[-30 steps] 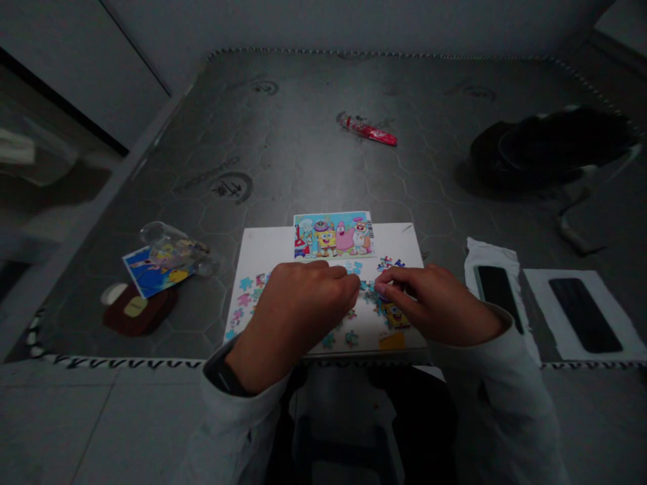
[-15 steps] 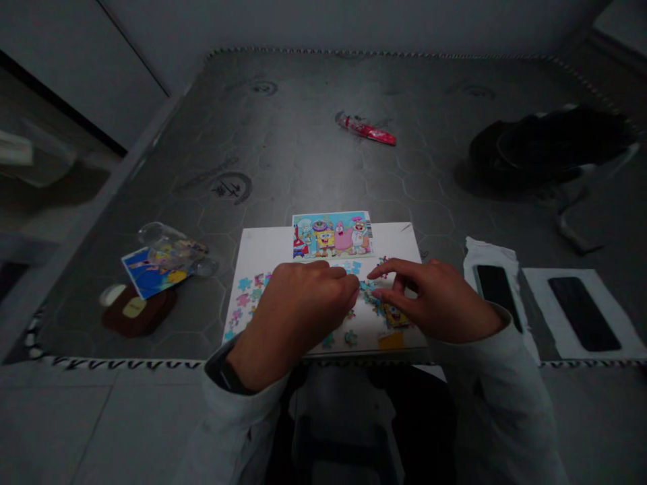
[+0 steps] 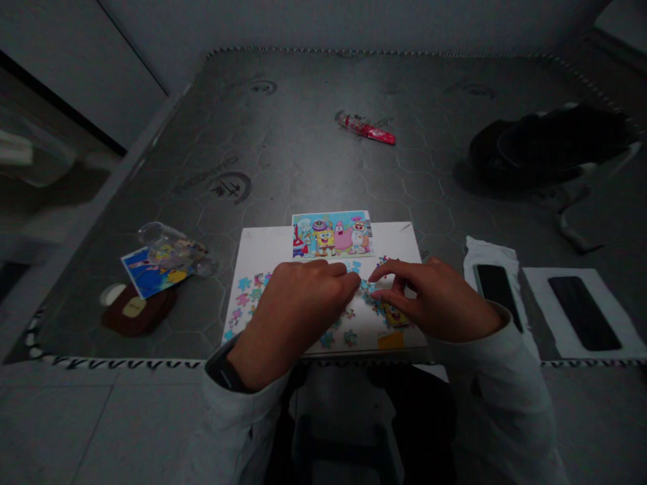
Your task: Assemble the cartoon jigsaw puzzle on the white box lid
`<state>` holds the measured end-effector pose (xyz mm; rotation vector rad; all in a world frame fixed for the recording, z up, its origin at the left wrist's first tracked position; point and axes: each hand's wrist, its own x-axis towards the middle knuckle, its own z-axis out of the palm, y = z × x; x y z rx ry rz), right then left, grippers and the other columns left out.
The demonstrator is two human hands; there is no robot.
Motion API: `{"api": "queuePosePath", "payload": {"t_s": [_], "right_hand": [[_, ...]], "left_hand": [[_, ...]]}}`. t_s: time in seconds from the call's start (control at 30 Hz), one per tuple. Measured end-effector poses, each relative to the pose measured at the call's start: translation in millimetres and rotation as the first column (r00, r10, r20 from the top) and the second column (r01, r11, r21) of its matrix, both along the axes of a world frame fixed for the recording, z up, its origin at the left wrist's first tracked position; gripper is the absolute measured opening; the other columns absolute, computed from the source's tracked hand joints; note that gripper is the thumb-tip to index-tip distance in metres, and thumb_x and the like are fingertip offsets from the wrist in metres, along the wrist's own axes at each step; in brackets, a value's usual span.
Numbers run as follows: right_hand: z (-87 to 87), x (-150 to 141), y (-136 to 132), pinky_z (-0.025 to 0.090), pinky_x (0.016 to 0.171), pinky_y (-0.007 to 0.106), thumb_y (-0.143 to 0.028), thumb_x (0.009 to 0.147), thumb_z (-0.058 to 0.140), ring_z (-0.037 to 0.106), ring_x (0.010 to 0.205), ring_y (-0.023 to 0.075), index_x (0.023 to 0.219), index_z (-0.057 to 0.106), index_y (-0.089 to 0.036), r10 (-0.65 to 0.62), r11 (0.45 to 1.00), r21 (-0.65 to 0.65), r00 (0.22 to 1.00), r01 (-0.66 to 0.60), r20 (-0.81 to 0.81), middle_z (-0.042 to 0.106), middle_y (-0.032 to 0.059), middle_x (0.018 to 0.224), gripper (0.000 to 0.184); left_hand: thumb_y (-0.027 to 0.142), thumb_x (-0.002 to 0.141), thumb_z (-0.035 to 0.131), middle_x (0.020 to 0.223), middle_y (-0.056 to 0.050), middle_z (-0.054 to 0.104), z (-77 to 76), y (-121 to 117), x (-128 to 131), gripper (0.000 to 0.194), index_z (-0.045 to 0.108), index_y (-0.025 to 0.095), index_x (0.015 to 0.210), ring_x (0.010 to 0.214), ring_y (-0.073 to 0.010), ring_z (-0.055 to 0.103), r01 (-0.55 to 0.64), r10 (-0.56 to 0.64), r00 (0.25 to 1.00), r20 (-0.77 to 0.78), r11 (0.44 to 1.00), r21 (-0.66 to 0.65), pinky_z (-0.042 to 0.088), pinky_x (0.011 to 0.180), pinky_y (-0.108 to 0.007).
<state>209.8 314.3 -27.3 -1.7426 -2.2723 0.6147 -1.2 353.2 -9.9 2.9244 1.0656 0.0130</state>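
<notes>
My left hand (image 3: 309, 295) is closed over the white board (image 3: 265, 246), its fingertips meeting the edge of a small blue puzzle piece (image 3: 367, 289). Across from it, my right hand (image 3: 437, 296) has thumb and index finger bent around the same piece. The left fingers partly hide what they grip. Just below the right hand lies a joined patch with a yellow cartoon face (image 3: 395, 315). Loose puzzle pieces (image 3: 243, 298) spread over the board's left side, some covered by my left hand. A cartoon picture card (image 3: 332, 234) rests along the board's far edge.
Left of the board are a brown case (image 3: 139, 313), a blue card (image 3: 151, 273) and crumpled clear plastic (image 3: 174, 248). Two dark phones (image 3: 498, 289) lie at right. A red packet (image 3: 366, 129) sits farther back, and a black object (image 3: 546, 148) stands at far right.
Both hands stay almost in place. The blue piece between the fingertips has shifted and turned slightly, and the right fingertips have moved a little.
</notes>
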Motion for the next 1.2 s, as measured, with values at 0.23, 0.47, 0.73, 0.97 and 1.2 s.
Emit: {"api": "queuePosePath", "payload": {"t_s": [0.23,0.47,0.73,0.97,1.2], "right_hand": [[0.0,-2,2,0.035,0.071,0.03,-0.035,0.084,0.074,0.061,0.058,0.0115,0.093,0.068,-0.028,0.036,0.999,0.025,0.998,-0.037,0.049,0.068,-0.0082,0.065,0.013],[-0.1,-2,1,0.032,0.07,0.03,-0.042,0.083,0.075,0.061,0.06,0.0119,0.093,0.068,-0.028,0.052,0.995,0.075,0.995,-0.058,0.079,0.068,-0.0083,0.065,0.018],[0.7,-3,2,0.031,0.069,0.029,-0.045,0.085,0.074,0.062,0.06,0.0113,0.092,0.069,-0.028,0.059,0.994,0.087,0.994,-0.067,0.09,0.068,-0.008,0.064,0.019],[-0.9,-3,1,0.031,0.069,0.03,-0.043,0.087,0.072,0.062,0.06,0.0117,0.095,0.069,-0.029,0.06,0.992,0.101,0.994,-0.07,0.093,0.069,-0.0074,0.065,0.017],[-0.7,-3,2,0.032,0.068,0.03,-0.043,0.087,0.071,0.062,0.061,0.012,0.095,0.07,-0.03,0.059,0.993,0.095,0.992,-0.069,0.109,0.068,-0.0075,0.064,0.015]], "left_hand": [[0.018,0.093,0.056,0.078,-0.002,0.07,1.7,0,0,0.015,0.07,0.022,0.093,0.067,-0.0178,0.064,0.02,-0.02,1.0,0.002,1.0,-0.007,0.028,0.05,-0.026],[0.022,0.092,0.058,0.079,-0.001,0.071,-0.3,-1,1,0.013,0.071,0.023,0.095,0.067,-0.019,0.065,0.021,-0.021,1.0,0.006,1.0,0.014,0.03,0.05,-0.026],[0.024,0.091,0.063,0.085,-0.001,0.075,-4.5,0,0,0.014,0.071,0.025,0.103,0.071,-0.0198,0.069,-0.01,0.01,1.0,0.006,1.0,0.004,0.033,0.051,-0.026],[0.026,0.094,0.06,0.089,-0.001,0.076,-8.0,-1,-1,0.02,0.068,0.028,0.112,0.073,-0.0181,0.069,-0.017,0.017,1.0,0.024,1.0,-0.015,0.038,0.055,-0.025],[0.024,0.093,0.06,0.082,0.0,0.074,-5.7,-1,0,0.013,0.068,0.026,0.102,0.069,-0.0184,0.068,0.016,-0.016,1.0,0.02,1.0,0.0,0.036,0.053,-0.025]]}}
